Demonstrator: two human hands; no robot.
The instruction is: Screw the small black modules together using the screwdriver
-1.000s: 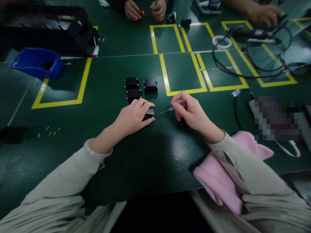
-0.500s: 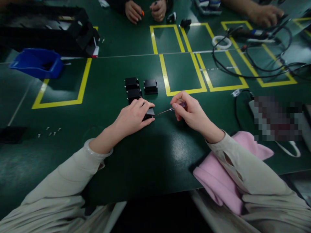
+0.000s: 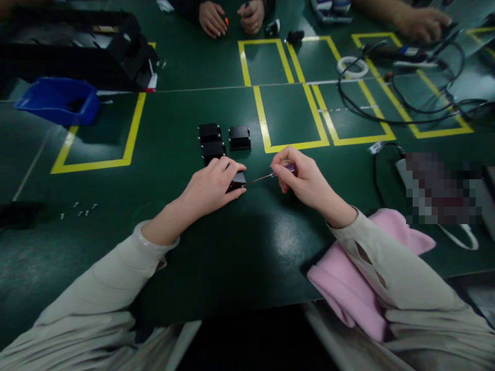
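My left hand (image 3: 212, 186) grips a small black block (image 3: 238, 180) against the green table, thumb on the near side and fingers over the far side; much of the block is hidden under the palm. Between the fingertips of my right hand (image 3: 297, 172) is the handle of a screwdriver (image 3: 263, 178). Its thin metal shaft points left, and the tip meets the block's right end, near a small shiny screw. Just beyond my left hand sit more black blocks: one at the back (image 3: 209, 132), one in front of it (image 3: 213, 150), and one to the right (image 3: 240, 137).
Several loose screws (image 3: 80, 213) lie at left, beside a dark flat piece (image 3: 19, 214). A blue bin (image 3: 58, 100) and black racks (image 3: 127, 56) stand behind. Pink cloth (image 3: 348, 278) lies under my right forearm. Black cables (image 3: 402, 122) loop at right. Co-workers' hands (image 3: 212, 19) are across the table.
My hands, the block and the screwdriver stay almost exactly in place. Across the table, the co-worker's hands have shifted slightly around an orange-tipped item.
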